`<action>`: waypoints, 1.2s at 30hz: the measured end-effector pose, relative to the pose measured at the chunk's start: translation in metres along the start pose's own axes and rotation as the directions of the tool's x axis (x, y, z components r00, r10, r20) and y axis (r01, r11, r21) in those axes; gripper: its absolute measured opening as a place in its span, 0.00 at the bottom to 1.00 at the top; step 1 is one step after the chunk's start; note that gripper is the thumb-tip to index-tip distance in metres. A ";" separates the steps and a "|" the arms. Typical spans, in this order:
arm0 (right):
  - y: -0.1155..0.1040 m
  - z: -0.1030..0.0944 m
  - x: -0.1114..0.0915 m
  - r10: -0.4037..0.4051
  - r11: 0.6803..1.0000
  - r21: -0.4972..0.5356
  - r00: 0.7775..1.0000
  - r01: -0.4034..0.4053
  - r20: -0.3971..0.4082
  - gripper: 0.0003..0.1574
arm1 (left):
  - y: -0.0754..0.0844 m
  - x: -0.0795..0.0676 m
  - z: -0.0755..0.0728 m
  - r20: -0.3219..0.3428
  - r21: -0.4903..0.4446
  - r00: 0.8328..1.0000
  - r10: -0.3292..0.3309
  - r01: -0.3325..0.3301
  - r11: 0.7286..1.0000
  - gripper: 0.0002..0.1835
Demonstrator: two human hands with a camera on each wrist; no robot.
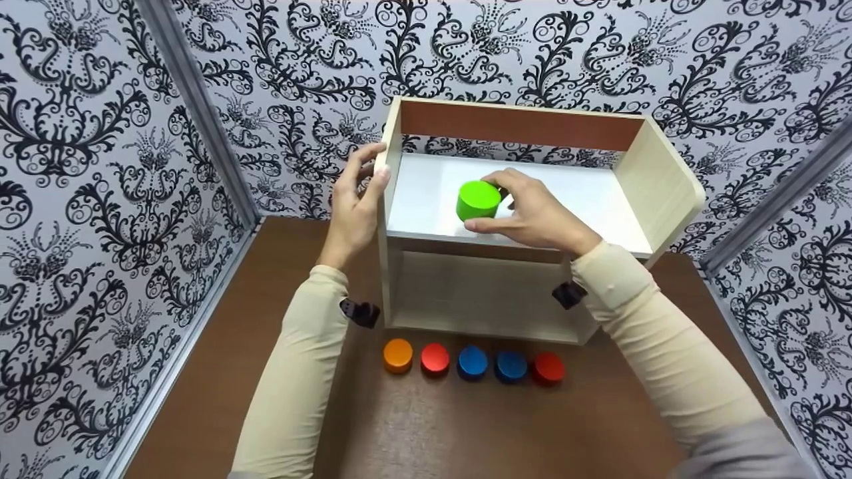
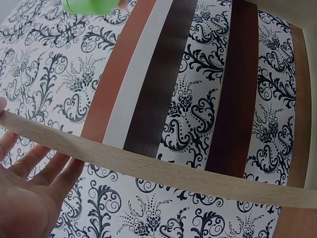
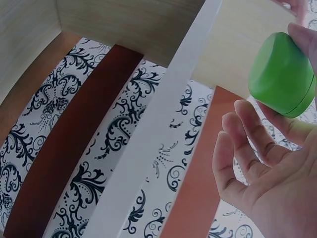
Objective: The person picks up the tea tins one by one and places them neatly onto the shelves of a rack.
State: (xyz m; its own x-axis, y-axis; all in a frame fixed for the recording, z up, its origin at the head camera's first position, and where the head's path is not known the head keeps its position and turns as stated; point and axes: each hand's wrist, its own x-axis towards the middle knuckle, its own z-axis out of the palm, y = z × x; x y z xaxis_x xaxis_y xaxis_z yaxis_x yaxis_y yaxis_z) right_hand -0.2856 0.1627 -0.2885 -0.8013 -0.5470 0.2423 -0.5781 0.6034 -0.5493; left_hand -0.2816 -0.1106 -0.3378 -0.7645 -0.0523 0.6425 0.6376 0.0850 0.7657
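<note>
My right hand point(image 1: 532, 209) pinches a green round container point(image 1: 478, 201) between thumb and index finger, above the white upper board point(image 1: 566, 189) of a small wooden shelf unit point(image 1: 665, 179). In the right wrist view the green container point(image 3: 282, 77) shows a thin seam, and the other fingers are spread beside it. My left hand point(image 1: 356, 206) holds the unit's left side panel point(image 2: 148, 166), with the thumb over its edge and the fingers along the outer face. At the top of the left wrist view only part of the green container point(image 2: 89, 5) shows.
In front of the unit, a row stands on the brown table point(image 1: 399, 432): an orange container point(image 1: 397, 356), a red container point(image 1: 434, 359), a blue container point(image 1: 472, 362), another blue container point(image 1: 511, 366) and another red container point(image 1: 548, 368). Patterned walls point(image 1: 299, 86) surround the table.
</note>
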 end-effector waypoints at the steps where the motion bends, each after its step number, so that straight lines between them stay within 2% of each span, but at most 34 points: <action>1: 0.000 0.002 0.003 0.013 1.000 0.003 1.000 -0.013 0.002 0.36 | 0.000 0.000 0.000 0.000 0.004 1.000 0.000 0.000 1.000 0.20; 17: 0.002 0.027 0.035 0.117 0.993 -0.025 0.992 -0.117 0.039 0.39 | 0.000 -0.001 0.000 0.001 -0.002 1.000 -0.013 0.013 1.000 0.20; 26: 0.003 0.037 0.045 0.155 0.988 0.016 0.987 -0.156 0.042 0.40 | 0.000 -0.001 0.000 0.005 0.017 1.000 0.000 0.000 1.000 0.22; 36: 0.002 0.043 0.052 0.175 0.984 -0.043 0.984 -0.174 0.041 0.40 | 0.001 -0.001 -0.001 0.010 0.020 1.000 -0.006 0.006 1.000 0.21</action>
State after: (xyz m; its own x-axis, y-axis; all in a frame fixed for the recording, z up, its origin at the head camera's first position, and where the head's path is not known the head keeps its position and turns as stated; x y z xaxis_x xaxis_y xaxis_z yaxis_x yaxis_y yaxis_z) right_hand -0.3220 0.1105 -0.3115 -0.8832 -0.4559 0.1096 -0.4363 0.7133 -0.5485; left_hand -0.2805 -0.1114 -0.3376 -0.7691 -0.0431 0.6377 0.6313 0.1045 0.7685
